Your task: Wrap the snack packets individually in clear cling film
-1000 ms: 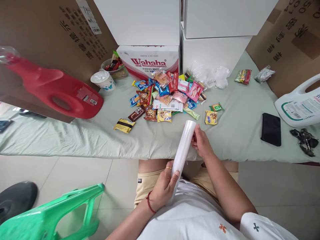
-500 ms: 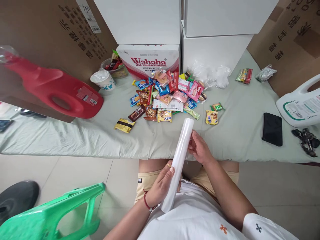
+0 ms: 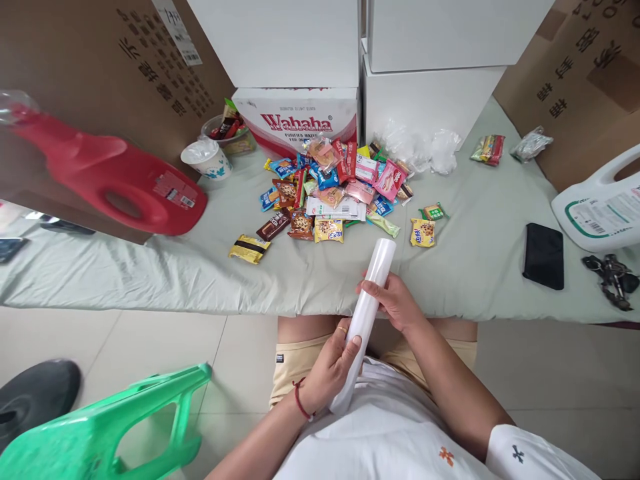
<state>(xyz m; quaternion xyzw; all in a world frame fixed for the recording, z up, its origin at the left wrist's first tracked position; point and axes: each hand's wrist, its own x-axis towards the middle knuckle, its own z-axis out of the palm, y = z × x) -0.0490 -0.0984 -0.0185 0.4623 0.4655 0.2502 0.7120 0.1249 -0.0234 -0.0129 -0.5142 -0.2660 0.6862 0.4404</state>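
Observation:
A long white roll of plastic film or bags (image 3: 369, 313) slants over my lap, its upper end above the table's front edge. Around its lower half my left hand (image 3: 333, 363) is closed, thumb on top, with a ring and a red cord bracelet showing. Higher up, my right hand (image 3: 393, 300) is closed on the roll too, its thumb across the front and fingers behind. Beyond the roll lies a heap of small wrapped snacks (image 3: 330, 190). A yellow cookie packet (image 3: 423, 233) and a green packet (image 3: 434, 212) lie apart to the right.
On the cloth-covered table (image 3: 480, 267) stand a Wahaba-like printed carton (image 3: 295, 120), a paper cup (image 3: 207, 160) and clear plastic bags (image 3: 420, 150). A red jug (image 3: 115, 177) is left; a white jug (image 3: 600, 207), black pouch (image 3: 544, 257) and keys (image 3: 611, 277) are right. A green stool (image 3: 100, 420) stands below.
My right hand has closed from the roll's side onto its upper part, thumb now across the front. The roll's upper end has shifted slightly right, and my left hand has moved a little right with it.

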